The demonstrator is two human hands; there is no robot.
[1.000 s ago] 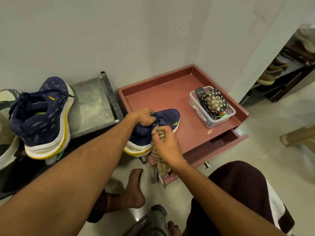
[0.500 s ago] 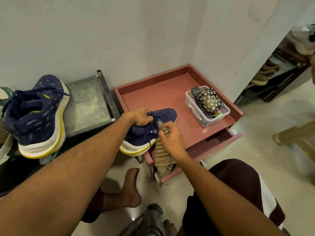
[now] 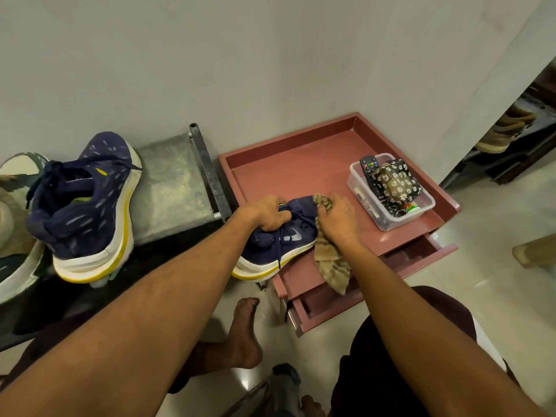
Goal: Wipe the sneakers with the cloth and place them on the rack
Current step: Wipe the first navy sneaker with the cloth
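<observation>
**One sneaker under the cloth, one by the rack**

Head view: the left grip [image 3: 267,213] is clenched round the laces and collar of a navy sneaker [image 3: 282,240]; its toe end lies on the pink table [image 3: 301,173] and its heel overhangs the near-left corner. The right grip [image 3: 338,219] grasps the striped cloth [image 3: 331,266] and presses it to the toe; the loose end hangs over the open drawer [image 3: 406,257]. Wiping looks under way, not finished. The second sneaker [image 3: 87,206] lies tilted at the left end of the grey rack [image 3: 171,182]; whether it is wiped, I cannot tell. Left, as I judge it: finish this wipe, then set the sneaker on the rack beside its mate.
</observation>
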